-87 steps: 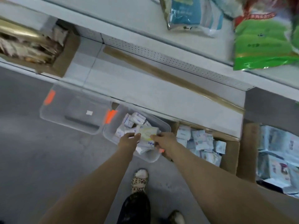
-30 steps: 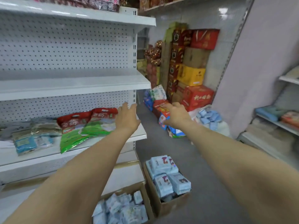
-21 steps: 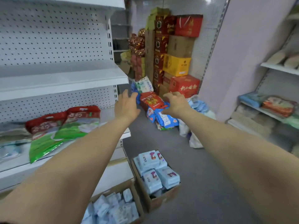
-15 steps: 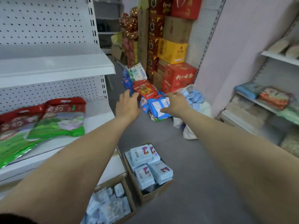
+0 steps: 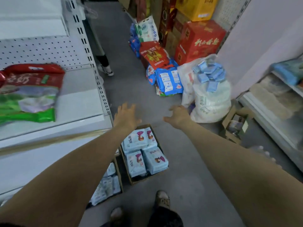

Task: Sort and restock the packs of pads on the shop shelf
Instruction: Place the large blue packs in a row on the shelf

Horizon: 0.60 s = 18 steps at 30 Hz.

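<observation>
Left hand [image 5: 127,116] and right hand [image 5: 177,117] hover, each grip loose and empty, above packs of pads [image 5: 144,153] in a floor box [image 5: 141,181] beside the shelf [image 5: 82,102]; a hasty grab could topple the stack.

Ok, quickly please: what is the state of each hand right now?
Left hand: open, fingers spread, holding nothing.
Right hand: open, fingers loosely bent, holding nothing.
</observation>
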Motion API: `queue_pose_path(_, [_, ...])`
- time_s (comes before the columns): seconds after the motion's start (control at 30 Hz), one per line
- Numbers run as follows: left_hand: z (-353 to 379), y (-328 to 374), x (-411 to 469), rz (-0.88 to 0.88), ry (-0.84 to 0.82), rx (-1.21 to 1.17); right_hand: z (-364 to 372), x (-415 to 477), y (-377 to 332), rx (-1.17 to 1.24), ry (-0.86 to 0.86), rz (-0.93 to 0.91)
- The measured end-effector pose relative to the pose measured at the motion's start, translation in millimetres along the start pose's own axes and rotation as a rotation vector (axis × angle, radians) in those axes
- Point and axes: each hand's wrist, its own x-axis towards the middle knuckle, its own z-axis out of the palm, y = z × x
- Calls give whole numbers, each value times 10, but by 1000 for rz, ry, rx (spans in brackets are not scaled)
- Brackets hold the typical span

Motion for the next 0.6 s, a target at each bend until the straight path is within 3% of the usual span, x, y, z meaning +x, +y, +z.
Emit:
queue_pose_path(0.17, [659,-107,121,-215,-19,-210,447,430,478,20,-196,11])
queue_pose_path(0.33, [1472,-392,125,-454,-116,-369,1200,721,935,132,-417,170])
queue_pose_path(0.6, [2594,-931,329,-726,-81,-542,2524,1100,1613,228,-506,398])
